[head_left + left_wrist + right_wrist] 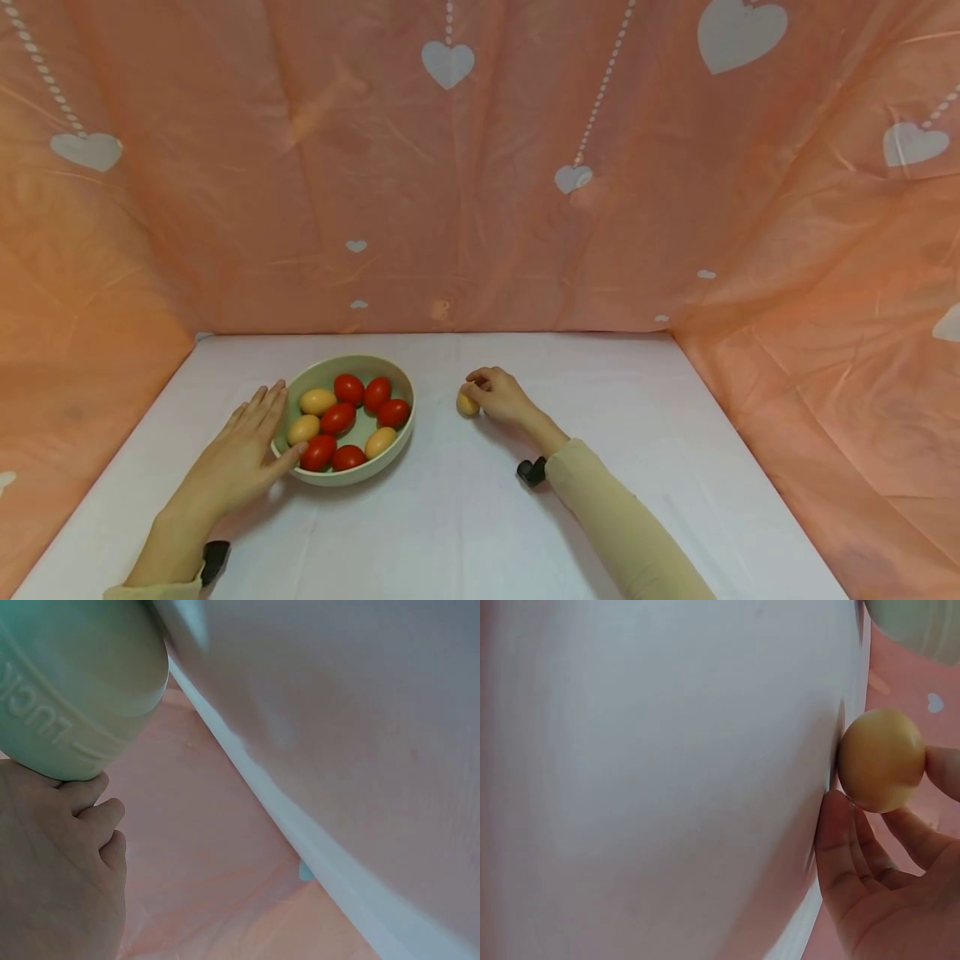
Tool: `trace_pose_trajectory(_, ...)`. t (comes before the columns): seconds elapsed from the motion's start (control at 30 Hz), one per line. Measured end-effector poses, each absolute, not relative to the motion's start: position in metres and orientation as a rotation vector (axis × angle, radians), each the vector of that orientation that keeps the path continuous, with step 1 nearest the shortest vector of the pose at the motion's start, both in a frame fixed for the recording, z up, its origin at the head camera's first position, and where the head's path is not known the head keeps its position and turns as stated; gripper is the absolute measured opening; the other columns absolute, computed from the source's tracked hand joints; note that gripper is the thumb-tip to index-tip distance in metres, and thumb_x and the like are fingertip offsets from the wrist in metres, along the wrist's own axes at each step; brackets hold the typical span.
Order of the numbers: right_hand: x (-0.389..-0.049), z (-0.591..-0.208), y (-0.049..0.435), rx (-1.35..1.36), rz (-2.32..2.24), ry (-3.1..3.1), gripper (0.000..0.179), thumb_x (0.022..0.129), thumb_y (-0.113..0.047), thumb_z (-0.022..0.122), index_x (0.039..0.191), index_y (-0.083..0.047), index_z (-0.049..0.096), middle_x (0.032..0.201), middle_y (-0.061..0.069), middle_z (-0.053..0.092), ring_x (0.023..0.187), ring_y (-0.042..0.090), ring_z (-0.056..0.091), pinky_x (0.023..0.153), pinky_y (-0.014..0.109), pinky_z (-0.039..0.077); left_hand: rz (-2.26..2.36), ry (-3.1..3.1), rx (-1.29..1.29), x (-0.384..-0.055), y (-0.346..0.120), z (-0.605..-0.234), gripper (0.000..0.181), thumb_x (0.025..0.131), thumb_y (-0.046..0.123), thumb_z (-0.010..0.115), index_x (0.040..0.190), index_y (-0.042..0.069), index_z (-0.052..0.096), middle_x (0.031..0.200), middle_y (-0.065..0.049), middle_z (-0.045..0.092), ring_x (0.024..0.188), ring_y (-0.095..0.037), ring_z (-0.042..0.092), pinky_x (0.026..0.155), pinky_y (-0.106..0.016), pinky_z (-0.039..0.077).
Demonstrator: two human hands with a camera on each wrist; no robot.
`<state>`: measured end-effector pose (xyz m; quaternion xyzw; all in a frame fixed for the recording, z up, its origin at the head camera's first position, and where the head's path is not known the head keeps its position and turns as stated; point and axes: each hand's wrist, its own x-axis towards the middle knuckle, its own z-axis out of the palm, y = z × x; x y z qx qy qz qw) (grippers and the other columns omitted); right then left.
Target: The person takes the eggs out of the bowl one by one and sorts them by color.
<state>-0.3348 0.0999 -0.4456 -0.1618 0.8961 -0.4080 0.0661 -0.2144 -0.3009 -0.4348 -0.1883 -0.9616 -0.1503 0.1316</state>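
Right hand (504,400): thumb and fingers pinching yellow egg (468,404), right of pale-green bowl (347,478), apart from it. Left hand (234,460): fingers extended against bowl's side. Inside: six red ovoids (337,418), three yellow eggs (317,402).

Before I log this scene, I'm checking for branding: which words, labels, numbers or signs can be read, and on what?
"LUCK": on the outside of the green bowl, left wrist view; the picture's edge may hide more letters.
No other text is visible.

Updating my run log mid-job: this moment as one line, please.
left hand: touches green bowl | right hand: pinches yellow egg-shaped piece right of bowl | in bowl: red pieces, yellow pieces
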Motion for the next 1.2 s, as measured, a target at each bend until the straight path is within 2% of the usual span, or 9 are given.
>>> trace_pose_trajectory(0.17,-0.334,-0.446,0.100,-0.487,-1.227,2.711,0.038,0.104,-0.029,0.061,0.129,0.000,0.067,0.119,0.016,0.064,0.107,0.028,0.064,0.094,0.043,0.054,-0.435,-2.782,-0.548,-0.213,-0.301,-0.436,0.089,0.099,0.044,0.064,0.157,-0.013,0.029,0.165,-0.030,0.028,0.151,-0.051,0.027,0.131,-0.044,0.001)
trace_pose_trajectory(0.37,-0.334,-0.445,0.099,-0.502,-1.223,2.717,0.039,0.104,-0.029,0.061,0.129,0.000,0.067,0.118,0.016,0.064,0.106,0.028,0.064,0.093,0.043,0.054,-0.437,-2.778,-0.544,-0.212,-0.302,-0.437,0.089,0.100,0.045,0.064,0.158,-0.012,0.028,0.165,-0.030,0.028,0.152,-0.050,0.025,0.130,-0.048,0.004)
trace_pose_trajectory(0.67,-0.331,-0.446,0.098,-0.486,-1.237,2.725,0.040,0.105,-0.028,0.060,0.132,0.001,0.066,0.120,0.018,0.064,0.107,0.029,0.064,0.093,0.044,0.055,-0.436,-2.769,-0.553,-0.210,-0.303,-0.442,0.088,0.099,0.044,0.065,0.156,-0.014,0.030,0.164,-0.032,0.029,0.151,-0.051,0.027,0.127,-0.031,-0.010)
trace_pose_trajectory(0.93,-0.332,-0.437,0.089,-0.569,-1.354,2.816,0.039,0.102,-0.025,0.064,0.134,-0.001,0.065,0.128,0.017,0.064,0.115,0.034,0.064,0.098,0.048,0.055,-0.438,-2.776,-0.552,-0.212,-0.303,-0.441,0.089,0.100,0.045,0.064,0.157,-0.013,0.029,0.165,-0.030,0.028,0.152,-0.050,0.026,0.131,-0.045,0.002)
trace_pose_trajectory(1.13,-0.329,-0.414,0.070,-0.809,-1.416,2.804,0.035,0.100,-0.017,0.067,0.132,-0.001,0.067,0.130,0.016,0.065,0.117,0.032,0.064,0.098,0.048,0.056,-0.439,-2.774,-0.554,-0.215,-0.304,-0.440,0.089,0.100,0.045,0.064,0.157,-0.013,0.029,0.164,-0.031,0.029,0.151,-0.051,0.026,0.130,-0.048,0.005)
trace_pose_trajectory(1.2,-0.327,-0.406,0.063,-0.885,-1.405,2.777,0.034,0.100,-0.016,0.067,0.131,-0.001,0.067,0.130,0.015,0.066,0.117,0.032,0.064,0.097,0.045,0.056,-0.443,-2.782,-0.552,-0.216,-0.303,-0.439,0.089,0.100,0.046,0.063,0.158,-0.012,0.028,0.165,-0.030,0.028,0.152,-0.050,0.025,0.131,-0.046,0.003)
